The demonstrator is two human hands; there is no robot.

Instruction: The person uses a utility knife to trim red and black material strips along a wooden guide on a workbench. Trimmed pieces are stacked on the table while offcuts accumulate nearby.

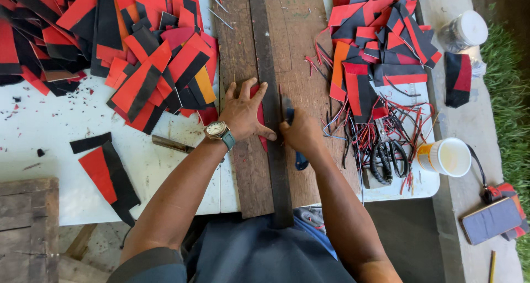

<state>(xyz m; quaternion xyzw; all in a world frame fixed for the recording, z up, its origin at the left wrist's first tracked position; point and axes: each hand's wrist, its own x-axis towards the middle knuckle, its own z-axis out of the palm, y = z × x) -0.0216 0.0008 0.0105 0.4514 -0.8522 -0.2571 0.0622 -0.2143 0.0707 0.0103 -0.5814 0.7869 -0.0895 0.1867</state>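
While spread flat, left hand (241, 113) fingers (258, 90) open over a red leather piece (261, 117), pinning it to the rough wooden board (301, 51) beside the long dark straightedge (273, 134). Right hand (301, 133) fingers closed around a blue-handled knife (300, 160), blade against the straightedge just right of the piece. Stiff red-and-black cut pieces (149, 79) heaped toward the white bench (49, 123) far corners.
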